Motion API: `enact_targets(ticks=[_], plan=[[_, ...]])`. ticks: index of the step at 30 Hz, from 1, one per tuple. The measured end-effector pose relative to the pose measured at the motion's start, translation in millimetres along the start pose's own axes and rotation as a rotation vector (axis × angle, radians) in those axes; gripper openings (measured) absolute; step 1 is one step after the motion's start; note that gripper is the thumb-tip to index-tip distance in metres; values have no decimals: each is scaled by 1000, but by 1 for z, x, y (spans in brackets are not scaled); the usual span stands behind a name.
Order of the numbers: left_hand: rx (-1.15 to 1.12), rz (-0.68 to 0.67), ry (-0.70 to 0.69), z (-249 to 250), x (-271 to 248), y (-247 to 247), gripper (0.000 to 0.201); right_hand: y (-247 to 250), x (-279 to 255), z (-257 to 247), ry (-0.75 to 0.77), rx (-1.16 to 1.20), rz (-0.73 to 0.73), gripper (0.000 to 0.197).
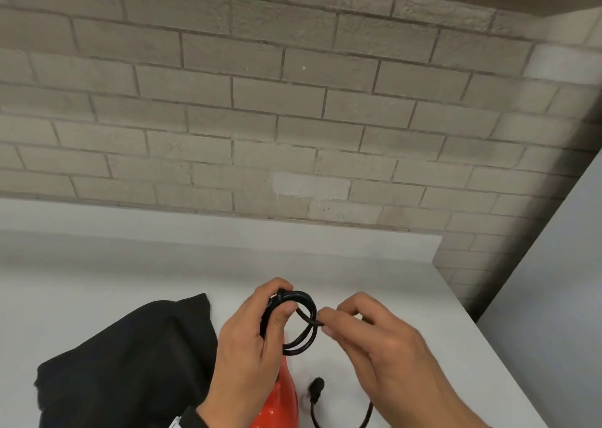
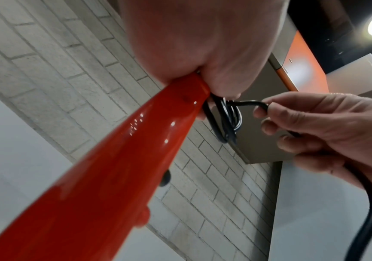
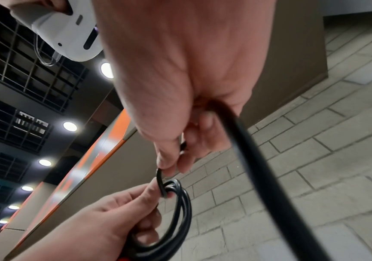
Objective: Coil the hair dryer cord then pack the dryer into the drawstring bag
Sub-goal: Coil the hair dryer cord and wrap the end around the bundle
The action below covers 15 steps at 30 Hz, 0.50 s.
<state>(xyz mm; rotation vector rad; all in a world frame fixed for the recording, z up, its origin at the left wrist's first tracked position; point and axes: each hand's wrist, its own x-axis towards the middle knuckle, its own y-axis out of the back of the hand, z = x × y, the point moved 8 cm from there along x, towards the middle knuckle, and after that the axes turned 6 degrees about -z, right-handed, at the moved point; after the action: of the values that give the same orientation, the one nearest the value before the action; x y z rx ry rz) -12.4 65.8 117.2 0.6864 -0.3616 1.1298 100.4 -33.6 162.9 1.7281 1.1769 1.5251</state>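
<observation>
My left hand (image 1: 260,330) grips the red hair dryer (image 1: 280,405) by the end of its handle, together with a small coil of black cord (image 1: 304,323). In the left wrist view the red handle (image 2: 113,167) runs out of my fist with the cord loops (image 2: 227,121) beside it. My right hand (image 1: 368,336) pinches the cord (image 3: 160,176) just right of the coil, and the loose cord (image 3: 258,167) trails through its palm. The black plug (image 1: 316,388) lies on the table below. The black drawstring bag (image 1: 130,362) lies flat at the left.
The white table (image 1: 130,264) meets a grey brick wall (image 1: 293,101) at the back. Its right edge runs diagonally past my right hand, with a grey panel (image 1: 560,281) beyond it.
</observation>
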Motion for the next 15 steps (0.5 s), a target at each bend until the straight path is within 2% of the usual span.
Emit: enact_targets(ticks=[12, 15], plan=[[-42, -75, -35, -2, -5, -11, 38, 13, 25, 2, 10, 349, 42, 11], [-33, -82, -6, -4, -5, -14, 38, 7, 29, 2, -12, 400, 29, 11]])
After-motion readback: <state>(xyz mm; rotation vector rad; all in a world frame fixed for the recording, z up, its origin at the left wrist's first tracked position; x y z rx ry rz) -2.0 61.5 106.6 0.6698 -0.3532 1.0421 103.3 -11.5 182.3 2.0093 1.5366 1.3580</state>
